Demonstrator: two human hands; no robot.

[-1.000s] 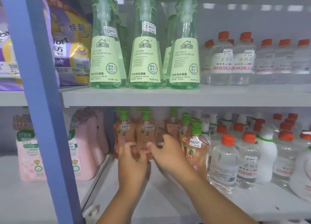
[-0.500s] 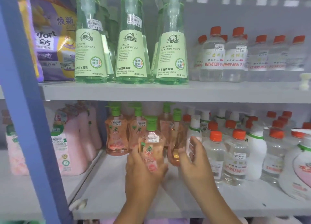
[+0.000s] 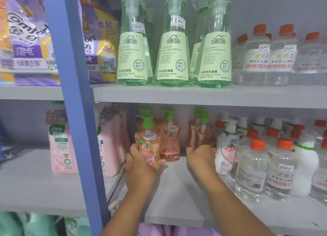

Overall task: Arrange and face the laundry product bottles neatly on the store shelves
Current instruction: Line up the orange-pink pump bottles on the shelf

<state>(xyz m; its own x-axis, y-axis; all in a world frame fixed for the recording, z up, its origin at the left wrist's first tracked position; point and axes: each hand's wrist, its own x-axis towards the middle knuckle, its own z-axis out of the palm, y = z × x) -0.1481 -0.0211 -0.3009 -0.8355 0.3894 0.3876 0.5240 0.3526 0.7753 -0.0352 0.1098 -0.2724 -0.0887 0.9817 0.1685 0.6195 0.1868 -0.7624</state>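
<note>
Both hands busy: left grip (image 3: 141, 162) wraps orange bottle (image 3: 147, 145), right grip (image 3: 200, 156) unclear.

Only one view on my feed: head cam, wide-angle, worn by the person, facing fwd and slightly down, straight at a store shelf unit at arm's reach. Upper shelf (image 3: 194, 96) crosses mid-frame, lower shelf (image 3: 177, 191) fills the bottom half. Blue upright post (image 3: 77, 111) stands close at left. Frame edges bow and blur. No 2nd view, so no overlap.

Hands (image 3: 141, 166) on peach pump bottles (image 3: 147, 143)
</note>
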